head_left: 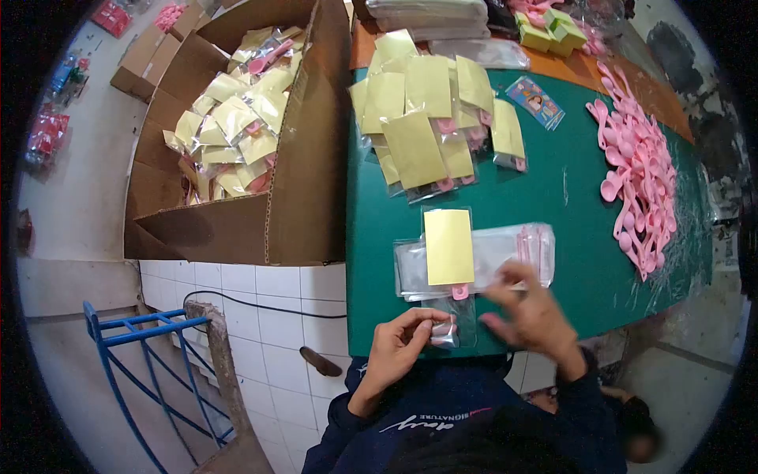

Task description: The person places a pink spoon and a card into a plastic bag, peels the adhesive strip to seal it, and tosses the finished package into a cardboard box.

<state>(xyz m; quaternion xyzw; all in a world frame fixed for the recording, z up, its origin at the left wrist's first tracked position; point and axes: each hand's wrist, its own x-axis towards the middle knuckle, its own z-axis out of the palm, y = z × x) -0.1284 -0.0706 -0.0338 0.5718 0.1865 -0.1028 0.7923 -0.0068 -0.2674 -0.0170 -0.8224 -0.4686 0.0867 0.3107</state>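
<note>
My left hand (401, 344) pinches the near end of a clear plastic bag at the table's front edge. Inside the bag are a yellow card (448, 246) and a pink spoon, of which only the handle end (460, 291) shows below the card. This bag lies across a stack of flat clear bags (497, 246). Just right of the bag, my right hand (537, 312) is raised over the near side of the stack, its fingers smeared by motion; whether they hold anything does not show.
Filled bags with yellow cards (418, 118) are heaped toward the back of the green table (545, 189). Loose pink spoons (636, 170) form a pile at right. A printed packet (537, 103) lies between. On the left stand a cardboard box (205, 233) of filled bags and a blue metal frame (150, 336).
</note>
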